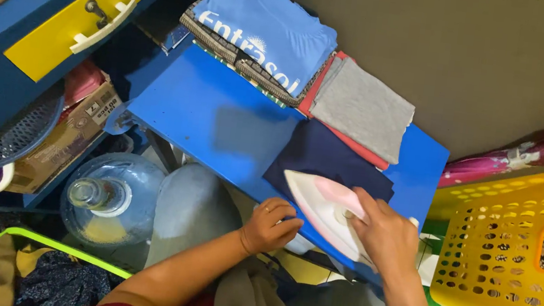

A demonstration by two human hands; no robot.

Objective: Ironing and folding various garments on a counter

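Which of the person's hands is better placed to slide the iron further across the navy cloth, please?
Right: the right hand already grips the iron on the navy cloth; the left hand rests fisted at the board's edge.

Pink-white iron [323, 211] on navy cloth [326, 160], blue board [207, 117].

A yellow perforated laundry basket [514, 262] stands right of the blue counter [207, 114], a folded pink umbrella [528, 153] behind it. Folded shirts [266, 31] and a grey cloth [364, 109] sit at the counter's far edge; a clear water jug [107, 198] stands below its left end.
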